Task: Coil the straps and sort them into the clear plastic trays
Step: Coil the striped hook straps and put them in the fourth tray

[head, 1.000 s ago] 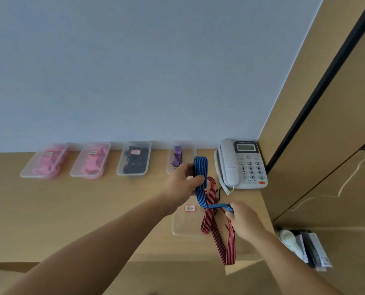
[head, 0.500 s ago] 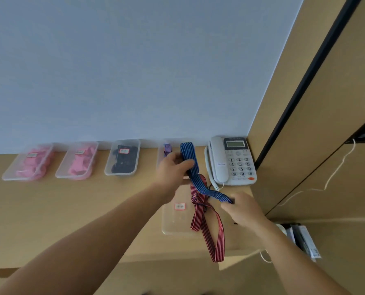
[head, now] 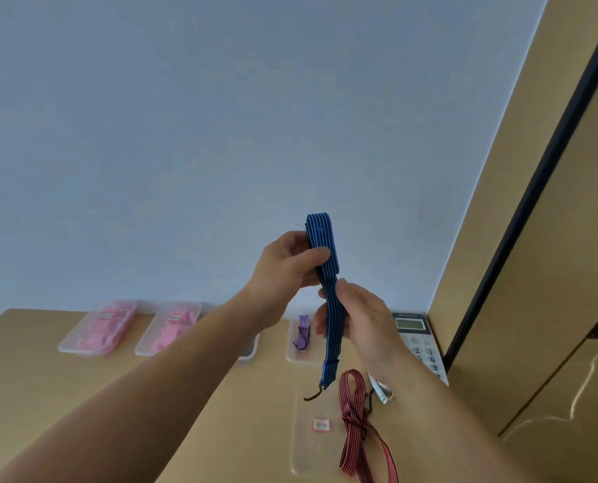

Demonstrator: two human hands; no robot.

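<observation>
A blue striped strap (head: 326, 266) is lifted high above the desk, folded into a loop at its top. My left hand (head: 287, 263) pinches that folded top between thumb and fingers. Below it, my right hand (head: 360, 325) curls round the hanging length; the strap's free end dangles near the desk. A red striped strap (head: 356, 423) lies loose across a clear tray (head: 304, 447) with a red-edged label. Along the wall stand two clear trays of pink straps (head: 98, 325) (head: 168, 329) and one holding a purple strap (head: 302, 332).
A white desk phone (head: 419, 339) sits at the back right, partly behind my right hand. My left forearm hides most of another tray (head: 250, 350). A tan cabinet wall (head: 534, 273) borders the desk on the right, with a thin white cord (head: 583, 385) hanging.
Both hands rose with the blue strap well above the desk. My right hand slid up close under the left. The red strap stays on the near tray.
</observation>
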